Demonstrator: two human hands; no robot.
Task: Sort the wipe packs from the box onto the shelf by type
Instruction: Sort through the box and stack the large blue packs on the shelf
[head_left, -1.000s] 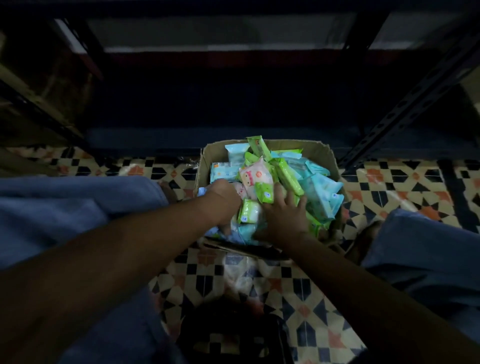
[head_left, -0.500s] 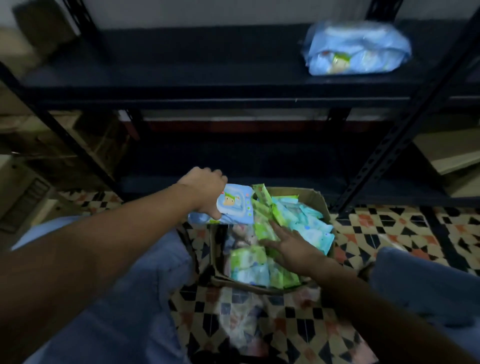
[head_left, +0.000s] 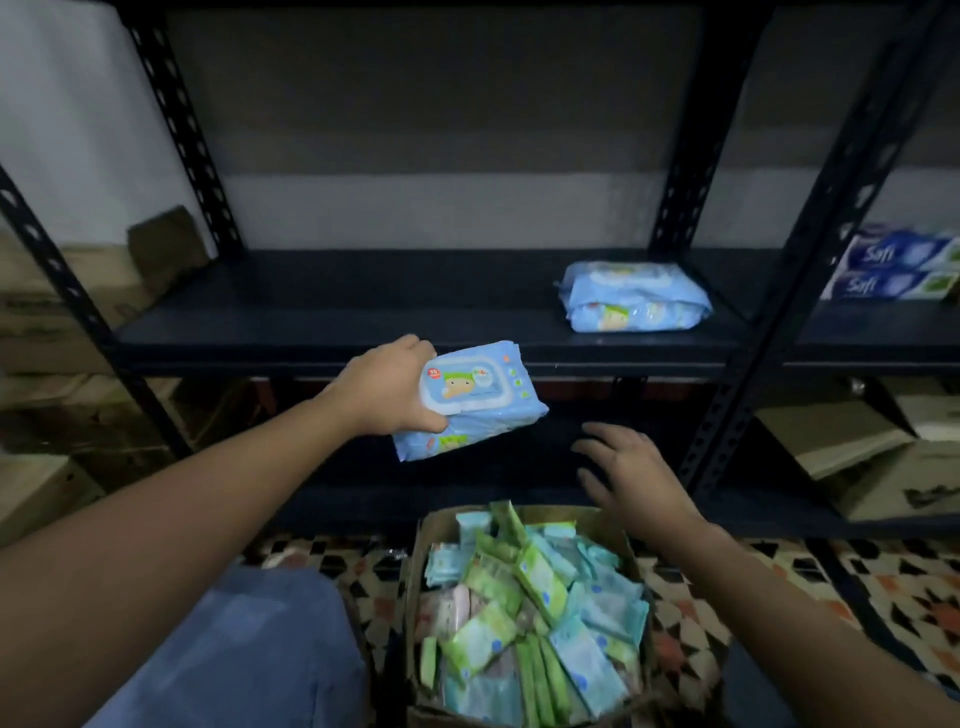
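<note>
My left hand (head_left: 388, 388) grips a large blue wipe pack (head_left: 475, 399) with a cartoon lid, held in the air just below the front edge of the dark shelf (head_left: 322, 312). Two like blue packs (head_left: 635, 296) lie stacked on that shelf to the right. My right hand (head_left: 626, 470) hovers with spread fingers above the cardboard box (head_left: 441, 525) and holds nothing. The box stands on the floor, filled with several small green, blue and pink wipe packs (head_left: 530, 608).
Black slotted uprights (head_left: 810, 249) frame the shelf bay. Blue "Safi" boxes (head_left: 893, 267) sit in the neighbouring bay at right. Cardboard cartons (head_left: 62, 312) stand at left and lower right. My knees in blue jeans (head_left: 244, 649) flank the box on patterned tiles.
My left hand has lifted the blue pack up out of the box toward the shelf. My right hand has risen off the packs in the box. The view has tilted upward.
</note>
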